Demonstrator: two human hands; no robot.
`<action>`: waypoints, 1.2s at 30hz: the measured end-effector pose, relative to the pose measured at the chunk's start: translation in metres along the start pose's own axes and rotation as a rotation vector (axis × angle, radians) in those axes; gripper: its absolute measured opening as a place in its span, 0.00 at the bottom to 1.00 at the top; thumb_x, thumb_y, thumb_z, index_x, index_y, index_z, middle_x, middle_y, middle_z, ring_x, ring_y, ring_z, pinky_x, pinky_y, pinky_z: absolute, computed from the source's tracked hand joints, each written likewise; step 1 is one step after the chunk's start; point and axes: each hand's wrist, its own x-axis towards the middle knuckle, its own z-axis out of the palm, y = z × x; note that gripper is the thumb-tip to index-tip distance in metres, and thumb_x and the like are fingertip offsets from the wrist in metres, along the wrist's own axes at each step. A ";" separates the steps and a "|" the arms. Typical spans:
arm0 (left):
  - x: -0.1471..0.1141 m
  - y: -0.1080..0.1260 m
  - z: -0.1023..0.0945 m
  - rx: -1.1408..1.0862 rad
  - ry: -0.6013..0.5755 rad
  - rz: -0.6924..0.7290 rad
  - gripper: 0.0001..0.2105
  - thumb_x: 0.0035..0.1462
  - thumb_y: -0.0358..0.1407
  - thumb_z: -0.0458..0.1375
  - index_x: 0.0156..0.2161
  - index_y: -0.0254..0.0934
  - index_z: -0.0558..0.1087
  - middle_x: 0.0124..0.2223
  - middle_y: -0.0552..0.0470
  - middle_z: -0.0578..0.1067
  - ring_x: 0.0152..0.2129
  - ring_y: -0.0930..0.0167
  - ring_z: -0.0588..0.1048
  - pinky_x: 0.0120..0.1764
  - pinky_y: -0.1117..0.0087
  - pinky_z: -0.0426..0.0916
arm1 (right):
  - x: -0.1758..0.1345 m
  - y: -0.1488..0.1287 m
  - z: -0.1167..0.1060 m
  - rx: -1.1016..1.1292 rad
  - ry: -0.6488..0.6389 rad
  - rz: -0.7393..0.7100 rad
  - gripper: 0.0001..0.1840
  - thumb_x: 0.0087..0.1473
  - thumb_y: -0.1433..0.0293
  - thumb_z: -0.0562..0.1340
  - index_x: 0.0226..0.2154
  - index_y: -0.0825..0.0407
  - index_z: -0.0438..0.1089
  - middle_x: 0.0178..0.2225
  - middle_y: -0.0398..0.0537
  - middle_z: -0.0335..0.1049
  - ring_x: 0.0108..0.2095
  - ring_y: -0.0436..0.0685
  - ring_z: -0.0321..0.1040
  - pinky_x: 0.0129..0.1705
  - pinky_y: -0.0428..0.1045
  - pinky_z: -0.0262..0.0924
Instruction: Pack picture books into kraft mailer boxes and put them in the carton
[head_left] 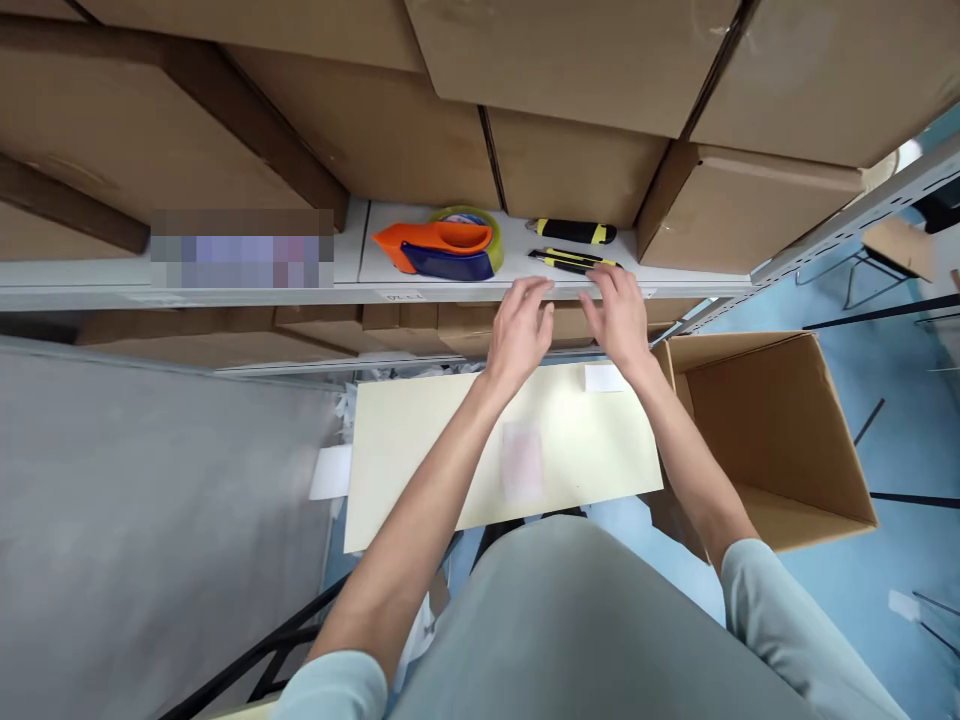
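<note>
Shelf [349, 265] with cartons [420, 130] stacked along its back; tape dispenser [442, 250] near its front. Left grip [521, 335], right grip [619, 310]: both loose, nothing held. Front cutter [566, 262] lies by the edge, the right grip overlapping it, contact unclear; a clumsy nudge could tip it off.

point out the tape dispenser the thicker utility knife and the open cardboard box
Tape dispenser [445, 261]: head view, on its blue side.
Thicker utility knife [573, 231]: head view, on its black handle.
Open cardboard box [772, 430]: head view, on its inner wall.
</note>
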 end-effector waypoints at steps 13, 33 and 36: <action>-0.004 0.006 0.002 0.082 0.027 -0.004 0.17 0.75 0.39 0.53 0.63 0.40 0.76 0.63 0.42 0.75 0.64 0.60 0.74 0.71 0.58 0.67 | 0.043 0.022 0.021 -0.130 -0.105 0.014 0.23 0.74 0.67 0.55 0.65 0.61 0.68 0.60 0.72 0.71 0.65 0.77 0.63 0.69 0.76 0.57; -0.301 -0.197 0.013 0.038 -0.389 -0.769 0.10 0.62 0.31 0.60 0.47 0.39 0.81 0.49 0.44 0.82 0.37 0.63 0.79 0.52 0.60 0.75 | -0.295 -0.119 0.206 0.245 -0.416 0.676 0.22 0.63 0.64 0.68 0.58 0.51 0.73 0.56 0.59 0.78 0.55 0.68 0.78 0.60 0.60 0.74; -0.305 -0.212 0.022 0.047 -0.413 -0.773 0.11 0.63 0.31 0.60 0.48 0.38 0.81 0.49 0.44 0.82 0.40 0.62 0.80 0.53 0.61 0.74 | -0.301 -0.126 0.224 0.154 -0.473 0.654 0.22 0.67 0.63 0.66 0.62 0.47 0.72 0.57 0.55 0.76 0.53 0.66 0.78 0.56 0.56 0.75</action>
